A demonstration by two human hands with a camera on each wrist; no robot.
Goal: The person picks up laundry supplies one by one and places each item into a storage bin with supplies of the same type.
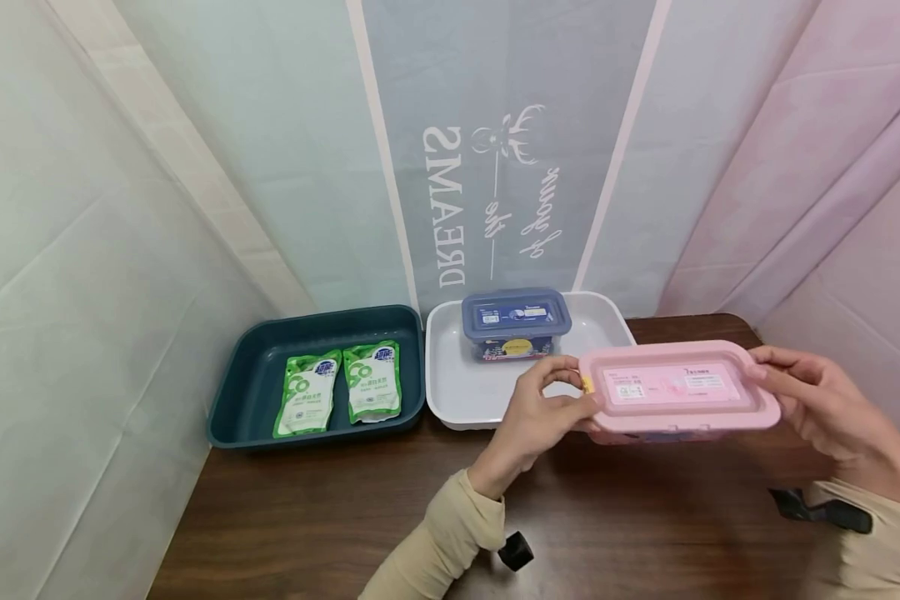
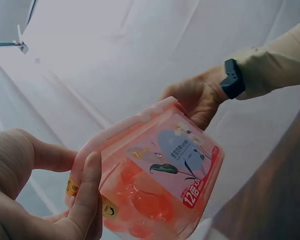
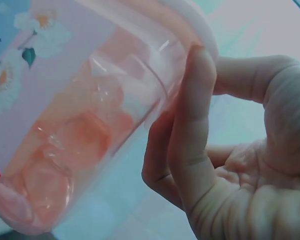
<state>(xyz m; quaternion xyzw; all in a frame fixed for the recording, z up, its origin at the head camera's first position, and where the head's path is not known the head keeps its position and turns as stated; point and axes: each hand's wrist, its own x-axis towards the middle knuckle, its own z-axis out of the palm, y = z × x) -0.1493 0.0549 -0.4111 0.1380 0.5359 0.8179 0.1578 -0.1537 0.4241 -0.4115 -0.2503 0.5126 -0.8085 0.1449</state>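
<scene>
A pink lidded box of laundry pods is held up above the table's right part, its lid facing the head camera. My left hand grips its left end, thumb on the lid's rim. At the opposite end my right hand pinches the lid's edge between thumb and fingers. Orange-pink pods show through the clear side of the box in the left wrist view. In the right wrist view, curled fingers press against the box's end wall. Behind the left hand, a blue lidded box stands in a white tray.
Left of the white tray is a dark teal tray with two green-and-white pouches lying in it. Both trays stand at the back of the brown wooden table, against hanging curtains.
</scene>
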